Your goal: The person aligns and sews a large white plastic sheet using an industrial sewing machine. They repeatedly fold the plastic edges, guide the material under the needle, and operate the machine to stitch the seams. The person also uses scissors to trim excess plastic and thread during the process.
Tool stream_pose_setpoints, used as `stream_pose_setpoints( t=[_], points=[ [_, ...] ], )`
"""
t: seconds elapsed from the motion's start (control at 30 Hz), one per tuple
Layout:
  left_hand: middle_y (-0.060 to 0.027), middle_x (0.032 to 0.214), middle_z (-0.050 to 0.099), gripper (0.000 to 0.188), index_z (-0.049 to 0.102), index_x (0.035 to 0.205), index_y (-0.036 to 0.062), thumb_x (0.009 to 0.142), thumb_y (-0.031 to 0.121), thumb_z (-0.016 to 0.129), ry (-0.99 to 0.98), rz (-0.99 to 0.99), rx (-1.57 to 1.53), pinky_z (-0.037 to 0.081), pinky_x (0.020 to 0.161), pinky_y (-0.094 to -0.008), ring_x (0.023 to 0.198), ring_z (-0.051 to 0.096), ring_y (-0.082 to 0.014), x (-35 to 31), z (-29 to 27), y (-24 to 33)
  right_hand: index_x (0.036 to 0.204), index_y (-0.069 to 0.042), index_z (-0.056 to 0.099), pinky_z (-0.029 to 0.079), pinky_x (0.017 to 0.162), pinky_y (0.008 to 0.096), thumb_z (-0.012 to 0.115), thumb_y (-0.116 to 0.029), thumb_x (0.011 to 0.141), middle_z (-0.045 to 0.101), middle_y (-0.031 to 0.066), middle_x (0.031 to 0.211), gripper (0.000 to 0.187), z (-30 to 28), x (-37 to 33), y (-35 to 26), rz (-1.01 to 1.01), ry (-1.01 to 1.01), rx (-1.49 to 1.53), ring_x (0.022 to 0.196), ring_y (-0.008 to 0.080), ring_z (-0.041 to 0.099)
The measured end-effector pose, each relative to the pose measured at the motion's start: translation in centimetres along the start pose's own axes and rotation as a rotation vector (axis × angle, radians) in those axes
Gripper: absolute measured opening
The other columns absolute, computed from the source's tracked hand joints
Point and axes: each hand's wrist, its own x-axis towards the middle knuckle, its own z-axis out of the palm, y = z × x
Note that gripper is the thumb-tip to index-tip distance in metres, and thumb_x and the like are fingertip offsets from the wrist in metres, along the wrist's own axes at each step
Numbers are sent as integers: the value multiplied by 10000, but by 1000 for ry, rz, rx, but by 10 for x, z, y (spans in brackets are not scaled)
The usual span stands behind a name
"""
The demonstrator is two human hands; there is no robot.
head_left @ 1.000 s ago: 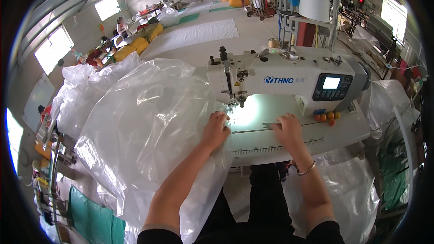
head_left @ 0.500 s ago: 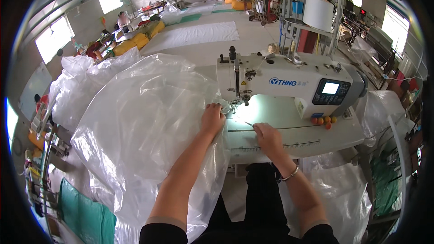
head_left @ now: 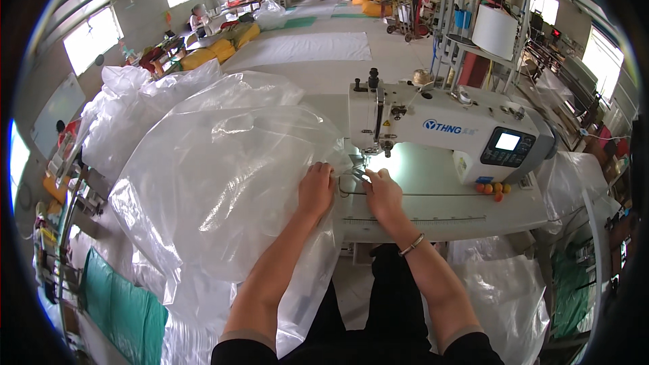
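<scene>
My left hand (head_left: 316,192) is closed on the right edge of a big, bulging clear plastic sheet (head_left: 223,162), left of the sewing machine's needle. Close beside it, my right hand (head_left: 383,196) grips a small pointed metal tool that looks like thread snips (head_left: 359,174). Its tip points left, toward the sheet's edge, just in front of the needle area; whether it touches the sheet I cannot tell. The white sewing machine (head_left: 439,118) has a lit lamp over its bed and a glowing control screen.
Small orange and yellow balls (head_left: 493,189) sit on the machine bed below the control panel. A large white thread cone (head_left: 495,31) stands behind the machine. More crumpled plastic (head_left: 111,142) lies at the far left, with other plastic (head_left: 500,297) hanging at the lower right.
My right hand has moved left and up with the snips, close to the left hand and the sheet's edge. The left hand sits slightly lower relative to the needle. The view has shifted a little.
</scene>
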Motion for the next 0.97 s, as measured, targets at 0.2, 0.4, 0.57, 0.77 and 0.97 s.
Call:
stream_pose_setpoints(
  t=[0.2, 0.4, 0.57, 0.77, 0.97],
  points=[
    [-102, 903, 572, 164, 551, 926, 62, 773, 45, 608, 28, -6, -73, 488, 716, -436, 871, 588, -309, 1, -1, 3, 1078, -86, 661, 502, 680, 418, 623, -176, 856, 589, 127, 905, 242, 7, 8, -4, -40, -34, 10, 759, 303, 627],
    [-120, 969, 581, 203, 562, 977, 56, 780, 57, 612, -13, 9, -73, 496, 736, -432, 906, 589, -321, -6, -9, 0, 1051, -75, 662, 497, 736, 405, 620, -125, 802, 602, 137, 926, 258, 12, 5, 10, -88, -98, -45, 827, 303, 611],
    [-142, 1200, 533, 418, 536, 1147, 40, 792, 200, 688, 38, 208, -191, 444, 919, -463, 1100, 524, -362, -39, -52, 40, 1029, -24, 654, 479, 770, 425, 588, -50, 783, 626, 144, 879, 256, -14, -13, 20, -312, 300, -238, 847, 313, 595],
    [-271, 1413, 352, 784, 343, 1387, -11, 781, 289, 740, 197, -143, -526, 308, 1069, -510, 1331, 320, -425, -95, -84, 59, 1223, -1, 576, 427, 958, 374, 576, -271, 933, 603, 157, 1221, 396, -22, -29, -56, 166, -287, 989, 1146, 315, 550],
    [-244, 1162, 595, 571, 486, 1300, 9, 821, 225, 710, 171, -461, -917, 442, 976, -454, 1089, 584, -354, -165, -139, -4, 1386, -38, 438, 332, 1078, 384, 594, -398, 922, 517, 193, 1333, 607, -64, -57, -193, -812, -640, 941, 1279, 330, 467]
  ],
)
